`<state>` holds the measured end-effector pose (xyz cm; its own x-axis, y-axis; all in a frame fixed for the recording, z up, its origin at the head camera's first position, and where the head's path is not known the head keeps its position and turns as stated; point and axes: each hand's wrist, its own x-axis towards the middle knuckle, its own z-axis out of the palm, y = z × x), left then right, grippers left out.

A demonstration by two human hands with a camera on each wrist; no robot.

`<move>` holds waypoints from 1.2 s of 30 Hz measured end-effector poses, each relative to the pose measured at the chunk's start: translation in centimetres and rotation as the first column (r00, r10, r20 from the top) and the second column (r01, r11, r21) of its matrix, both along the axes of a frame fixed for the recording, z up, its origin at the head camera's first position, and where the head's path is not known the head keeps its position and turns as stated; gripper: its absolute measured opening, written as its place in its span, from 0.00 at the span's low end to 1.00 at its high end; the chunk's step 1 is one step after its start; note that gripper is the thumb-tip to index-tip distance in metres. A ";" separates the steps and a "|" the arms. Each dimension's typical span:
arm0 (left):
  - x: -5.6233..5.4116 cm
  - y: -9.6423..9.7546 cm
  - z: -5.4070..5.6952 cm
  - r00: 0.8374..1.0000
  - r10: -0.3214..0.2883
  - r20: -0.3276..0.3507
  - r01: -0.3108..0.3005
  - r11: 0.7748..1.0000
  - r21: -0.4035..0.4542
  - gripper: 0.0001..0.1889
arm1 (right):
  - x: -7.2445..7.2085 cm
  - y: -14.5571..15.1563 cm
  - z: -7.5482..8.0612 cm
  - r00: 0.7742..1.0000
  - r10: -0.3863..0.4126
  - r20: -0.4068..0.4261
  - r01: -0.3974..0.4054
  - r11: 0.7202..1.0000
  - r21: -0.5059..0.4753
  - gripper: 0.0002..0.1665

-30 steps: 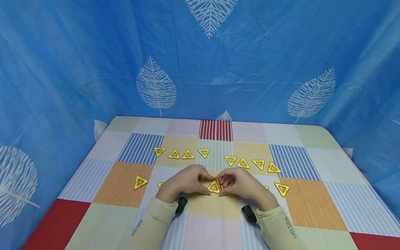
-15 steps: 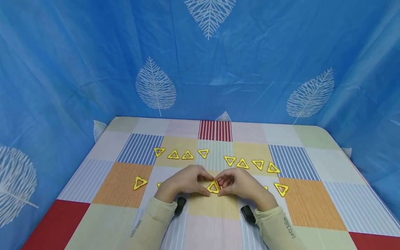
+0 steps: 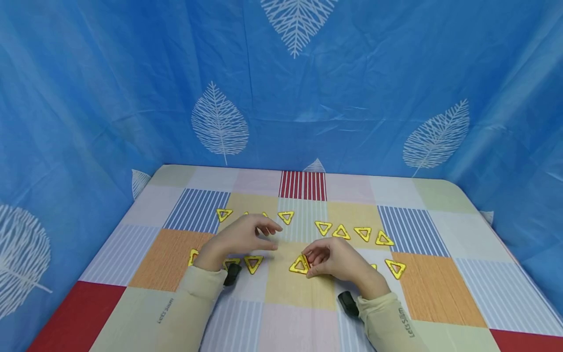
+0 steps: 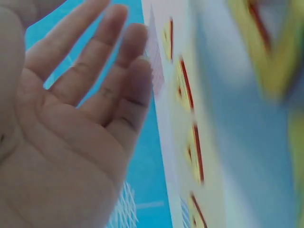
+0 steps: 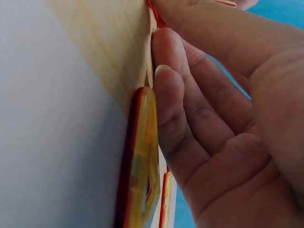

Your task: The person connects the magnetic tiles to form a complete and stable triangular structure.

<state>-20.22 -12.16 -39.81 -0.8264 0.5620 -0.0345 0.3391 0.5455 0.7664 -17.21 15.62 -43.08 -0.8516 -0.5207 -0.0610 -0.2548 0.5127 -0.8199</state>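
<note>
In the head view my right hand [image 3: 332, 259] pinches a yellow triangle tile [image 3: 293, 269] with an open middle, thumb and index finger at its right side. A red edge shows by those fingertips, and in the right wrist view red tile edge [image 5: 156, 15] peeks out there, mostly hidden by the fingers. My left hand [image 3: 242, 237] is raised over the table to the left, fingers loose and apart from the thumb, holding nothing; its palm [image 4: 61, 147] shows bare in the left wrist view. Beneath it lie two triangle tiles, the nearer to the middle being this tile [image 3: 253, 264].
Several matching triangles, such as this tile [image 3: 286, 217] and that tile [image 3: 323, 227], lie in a back row. One tile [image 3: 396, 268] lies right of my right hand, another tile [image 3: 192, 256] far left. The patchwork tablecloth [image 3: 299, 320] meets a blue leaf-print curtain [image 3: 334, 117] behind.
My left hand has let go of the middle triangle tile and moved left and up, uncovering tiles at its wrist and covering part of the back row. The right hand stays put.
</note>
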 end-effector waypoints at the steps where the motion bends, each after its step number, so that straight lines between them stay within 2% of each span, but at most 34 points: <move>1: -0.3 -0.7 0.1 1.000 0.009 -0.002 -0.009 1.000 0.014 0.20 | 0.0 0.0 0.0 1.000 -0.001 0.002 0.001 1.000 -0.003 0.20; 7: -1.8 -3.8 0.0 0.993 0.111 0.031 -0.113 0.992 0.050 0.21 | 0.0 0.0 -0.1 1.000 -0.009 0.010 0.009 1.000 -0.013 0.20; 10: -2.7 -5.1 -0.2 0.980 0.191 0.049 -0.193 0.981 0.032 0.23 | 0.0 0.1 -0.1 1.000 -0.012 0.015 0.012 1.000 -0.017 0.21; 15: -3.9 -7.8 -0.7 0.964 0.256 0.070 -0.257 0.966 0.006 0.24 | 0.0 0.0 -0.1 1.000 -0.011 0.012 0.011 1.000 -0.017 0.21; 19: -4.5 -9.5 -1.0 0.952 0.300 0.065 -0.297 0.954 -0.052 0.24 | 0.0 0.0 0.0 1.000 -0.008 0.010 0.008 1.000 -0.016 0.20; 27: -5.0 -11.2 -1.4 0.906 0.407 0.115 -0.389 0.909 -0.150 0.25 | 0.0 0.0 0.0 1.000 -0.011 0.017 0.012 1.000 -0.015 0.21; 36: -5.4 -11.8 -1.7 0.891 0.436 0.127 -0.413 0.894 -0.173 0.24 | 0.0 0.0 0.0 1.000 -0.014 0.024 0.014 1.000 -0.018 0.21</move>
